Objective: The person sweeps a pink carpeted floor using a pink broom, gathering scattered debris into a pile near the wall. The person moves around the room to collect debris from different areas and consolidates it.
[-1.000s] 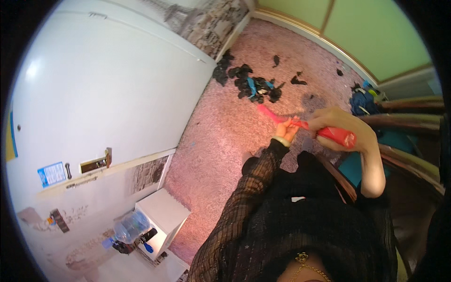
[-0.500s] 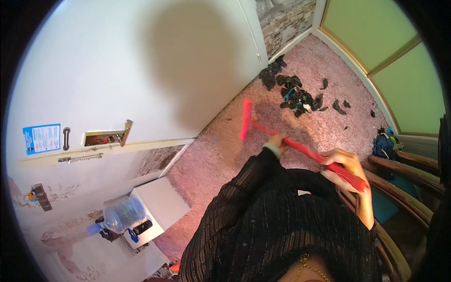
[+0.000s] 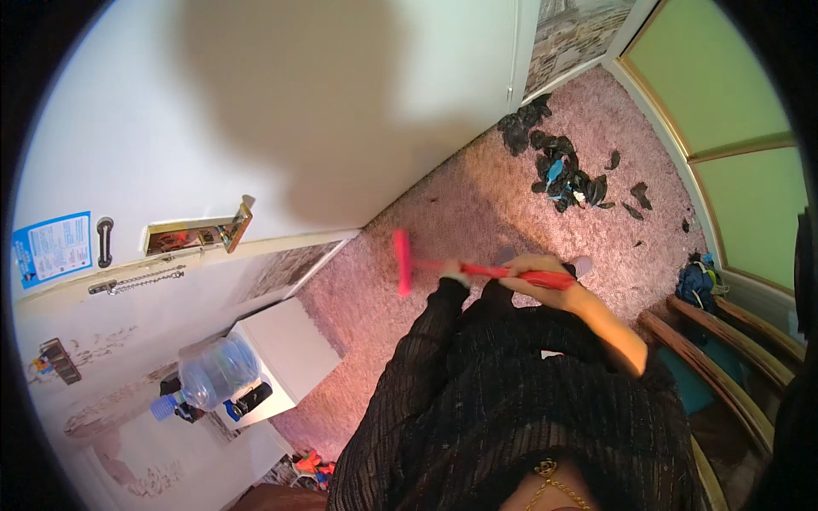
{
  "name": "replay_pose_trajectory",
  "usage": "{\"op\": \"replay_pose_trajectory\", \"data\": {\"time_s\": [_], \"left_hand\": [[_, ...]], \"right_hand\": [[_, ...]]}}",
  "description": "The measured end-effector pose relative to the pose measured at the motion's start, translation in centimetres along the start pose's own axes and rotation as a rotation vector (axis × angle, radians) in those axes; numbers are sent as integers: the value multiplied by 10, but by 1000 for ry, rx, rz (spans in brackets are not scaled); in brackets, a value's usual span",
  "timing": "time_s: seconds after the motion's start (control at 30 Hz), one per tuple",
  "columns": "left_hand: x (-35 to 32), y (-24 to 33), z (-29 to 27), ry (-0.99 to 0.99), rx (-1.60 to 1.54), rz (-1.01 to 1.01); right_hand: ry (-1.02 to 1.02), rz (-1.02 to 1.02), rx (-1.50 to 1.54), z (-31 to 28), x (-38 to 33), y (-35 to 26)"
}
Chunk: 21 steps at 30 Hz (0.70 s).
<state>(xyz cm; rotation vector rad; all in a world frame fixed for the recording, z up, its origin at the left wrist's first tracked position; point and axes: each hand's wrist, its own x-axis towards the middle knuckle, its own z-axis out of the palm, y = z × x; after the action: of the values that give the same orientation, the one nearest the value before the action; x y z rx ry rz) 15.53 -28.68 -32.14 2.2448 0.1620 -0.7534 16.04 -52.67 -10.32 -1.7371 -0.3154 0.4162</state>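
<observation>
Both my hands are wrapped round the handle of a red, T-shaped broom (image 3: pixel 403 262). Its narrow pinkish-red head, slightly blurred, is over the carpet to the left. My left hand (image 3: pixel 454 272) grips lower down the handle, nearer the head, and is partly hidden by its dark sleeve. Around the thick upper end closes my right hand (image 3: pixel 545 288), close in front of my body. Beyond, near the far wall, lies a heap of crumpled black plastic scraps (image 3: pixel 558 175) with a blue piece (image 3: pixel 555 170) among them.
A white door (image 3: pixel 341 128) spans the left. Below it, a white cabinet (image 3: pixel 294 349) bears a large clear water bottle (image 3: pixel 220 372). On the right stand curved wooden rails (image 3: pixel 716 366), a dark blue bundle (image 3: pixel 699 283) and green panels (image 3: pixel 741 200). Pink carpet (image 3: pixel 460 196) covers the floor.
The broom head has swung left and toward me. My right hand has moved left, closer to my left hand, which has also shifted left. The black scraps appear farther right as the view turned.
</observation>
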Motion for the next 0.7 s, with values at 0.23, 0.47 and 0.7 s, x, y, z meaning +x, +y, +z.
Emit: {"op": "replay_pose_trajectory", "data": {"time_s": [0.23, 0.47, 0.7], "left_hand": [[34, 156, 50, -120, -1962, -516], [31, 110, 25, 38, -1605, -622], [81, 21, 13, 62, -1187, -734]], "right_hand": [[67, -31, -327, -77, -41, -92], [42, -99, -164, -64, -29, -67], [88, -24, 89, -30, -5, 24]]}}
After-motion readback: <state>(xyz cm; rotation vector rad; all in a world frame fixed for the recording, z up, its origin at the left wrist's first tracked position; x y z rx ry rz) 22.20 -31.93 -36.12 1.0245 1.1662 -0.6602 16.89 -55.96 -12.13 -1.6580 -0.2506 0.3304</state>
